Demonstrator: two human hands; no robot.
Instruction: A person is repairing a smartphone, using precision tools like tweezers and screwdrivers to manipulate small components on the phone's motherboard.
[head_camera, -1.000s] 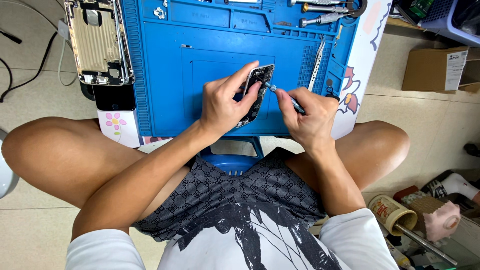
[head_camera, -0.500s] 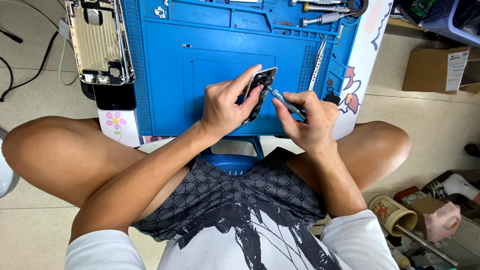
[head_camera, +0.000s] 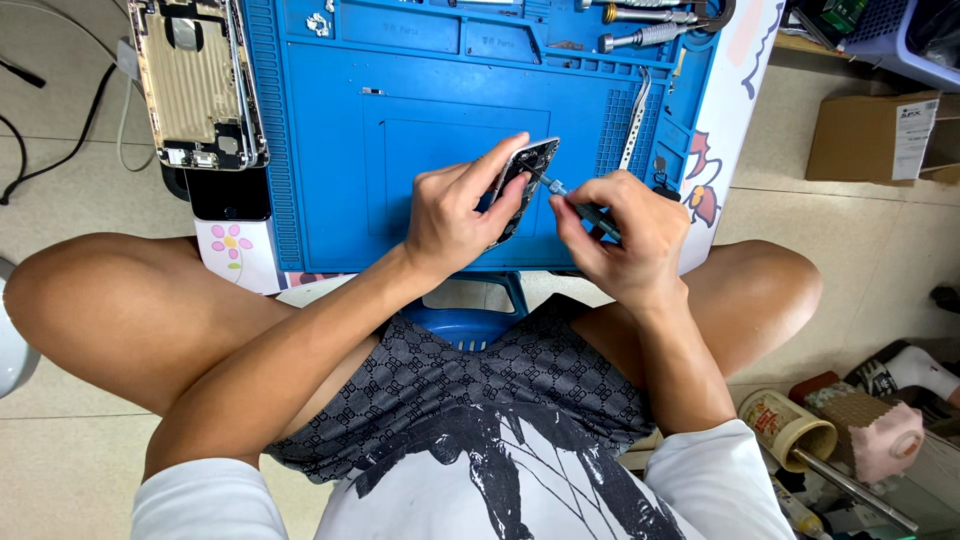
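Opened phone shell (head_camera: 199, 85) left of work mat (head_camera: 330, 200)

Lower half of the phone part (head_camera: 528, 172) covered by the left hand (head_camera: 455, 215); only the upper end showing above the fingers. Shaft of the screwdriver (head_camera: 585, 209) mostly buried in the grip of the right hand (head_camera: 625, 240), tip too fine to tell where it meets the part. Top of the blue mat (head_camera: 340, 130) cut off by the upper edge of the frame, along with the tools (head_camera: 640, 36) lying at upper right. Opened phone shell (head_camera: 195, 85) at upper left clipped at the top. Cardboard box (head_camera: 870, 135) cut by the right edge. Clutter at lower right too jumbled and cropped to sort out. Bench (head_camera: 245, 255) almost wholly under the mat.
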